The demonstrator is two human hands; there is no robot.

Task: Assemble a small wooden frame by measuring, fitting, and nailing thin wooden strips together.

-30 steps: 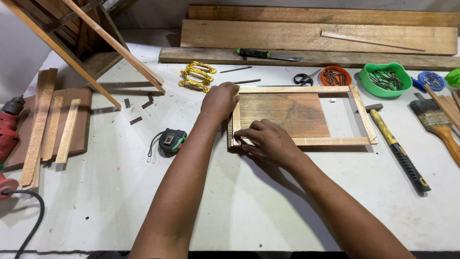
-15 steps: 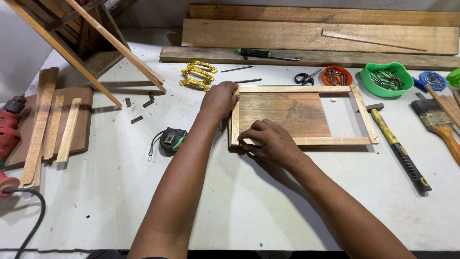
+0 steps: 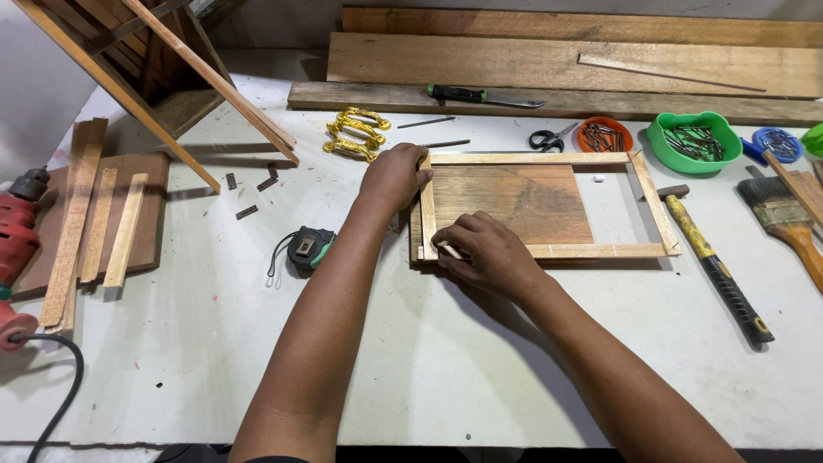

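On white bench, left hand and right hand curled (pressing) on wooden frame corners

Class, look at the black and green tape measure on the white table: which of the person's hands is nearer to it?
Left. The left hand rests on the wooden frame's left corner, just up-right of the tape measure; the right hand lies farther right.

A pale wooden frame lies flat around a brown panel.
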